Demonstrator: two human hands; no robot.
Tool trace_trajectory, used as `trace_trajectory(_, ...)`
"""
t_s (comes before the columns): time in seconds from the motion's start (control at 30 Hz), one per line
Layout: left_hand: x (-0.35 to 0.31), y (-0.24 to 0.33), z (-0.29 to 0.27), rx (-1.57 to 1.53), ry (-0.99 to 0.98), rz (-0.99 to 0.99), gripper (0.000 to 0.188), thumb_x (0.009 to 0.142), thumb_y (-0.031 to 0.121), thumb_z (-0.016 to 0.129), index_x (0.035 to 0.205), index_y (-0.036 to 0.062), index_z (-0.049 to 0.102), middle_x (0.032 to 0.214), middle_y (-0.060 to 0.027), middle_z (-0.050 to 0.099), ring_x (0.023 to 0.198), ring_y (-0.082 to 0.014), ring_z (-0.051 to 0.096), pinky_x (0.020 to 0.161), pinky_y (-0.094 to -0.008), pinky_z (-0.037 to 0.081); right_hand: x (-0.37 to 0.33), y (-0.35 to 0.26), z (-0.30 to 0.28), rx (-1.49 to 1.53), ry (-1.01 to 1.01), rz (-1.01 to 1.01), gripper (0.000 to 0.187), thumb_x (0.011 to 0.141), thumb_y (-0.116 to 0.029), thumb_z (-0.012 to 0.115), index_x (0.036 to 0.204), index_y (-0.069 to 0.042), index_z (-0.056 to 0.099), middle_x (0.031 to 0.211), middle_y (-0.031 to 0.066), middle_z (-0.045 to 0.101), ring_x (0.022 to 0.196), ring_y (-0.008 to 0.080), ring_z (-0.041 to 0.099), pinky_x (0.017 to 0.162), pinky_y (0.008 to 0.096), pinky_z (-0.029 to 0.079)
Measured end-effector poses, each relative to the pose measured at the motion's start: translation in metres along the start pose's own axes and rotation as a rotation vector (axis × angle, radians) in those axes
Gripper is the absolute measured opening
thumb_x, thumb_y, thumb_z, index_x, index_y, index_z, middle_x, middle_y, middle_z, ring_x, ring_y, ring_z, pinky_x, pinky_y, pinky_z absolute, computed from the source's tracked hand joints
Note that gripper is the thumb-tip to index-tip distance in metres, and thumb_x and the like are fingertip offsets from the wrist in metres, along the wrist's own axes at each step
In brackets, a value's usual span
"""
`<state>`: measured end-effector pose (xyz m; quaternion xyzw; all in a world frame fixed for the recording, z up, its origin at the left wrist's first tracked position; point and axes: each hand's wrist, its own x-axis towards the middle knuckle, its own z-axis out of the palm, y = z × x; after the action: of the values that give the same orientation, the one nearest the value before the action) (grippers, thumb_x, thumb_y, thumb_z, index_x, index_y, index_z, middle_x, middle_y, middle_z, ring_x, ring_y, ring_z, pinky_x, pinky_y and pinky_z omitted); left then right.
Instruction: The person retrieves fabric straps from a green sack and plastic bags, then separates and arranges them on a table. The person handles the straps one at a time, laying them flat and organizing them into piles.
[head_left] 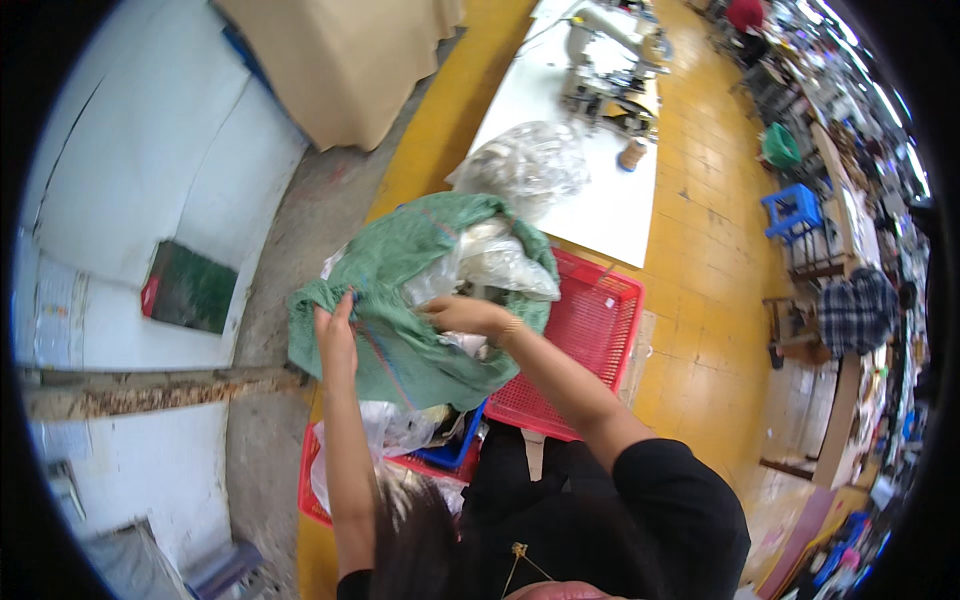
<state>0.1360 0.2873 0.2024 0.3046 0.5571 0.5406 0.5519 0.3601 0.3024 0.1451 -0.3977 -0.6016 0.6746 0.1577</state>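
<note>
A large green woven sack [400,255] lies open in front of me, with its mouth spread wide. Clear plastic bags with pale contents [497,262] fill the opening. At the sack's left side my left hand [337,325] is closed on a bunched fold of the green cloth, thumb uppermost. My right hand [468,317] reaches across the mouth from the right. Its fingers are bent against the inner fold of the sack, next to the plastic bags, and appear to pinch the cloth; the fingertips are partly hidden.
A red plastic basket [585,325] stands right of the sack. Below are a blue crate [455,450] and another red basket [312,480] with plastic bags. Ahead, a white table [610,215] bears a sewing machine [610,90], thread cone [631,155] and plastic bundle [530,165]. A person [857,312] sits far right.
</note>
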Motion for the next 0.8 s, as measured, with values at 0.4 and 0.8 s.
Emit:
trace_trajectory(0.4,0.215,-0.226,0.009,1.066,0.008,0.030,0.081,0.095,0.016,0.045,0.147,-0.0106,-0.010,0.142,-0.0409,0.029,0.128,-0.0495,0.041,0.107,-0.0467,0.037,-0.428,0.181,-0.031,-0.457,1.015,0.864,0.039,0.089,-0.020,0.061,0.122,0.001,0.059,0.103,0.0226,0.068,0.097,0.0352,0.067,0.086,0.0417,0.053)
trace_trajectory(0.8,0.247,-0.263,-0.037,1.458,0.162,0.231,0.060,0.101,0.025,0.038,0.143,-0.0137,0.019,0.141,-0.0332,0.032,0.129,-0.0439,0.037,0.109,-0.0462,0.032,-0.113,0.125,0.070,-0.765,0.720,-0.030,0.089,0.075,-0.049,0.075,0.150,-0.031,0.031,0.156,0.0175,0.022,0.137,0.0485,0.027,0.104,0.0673,0.029)
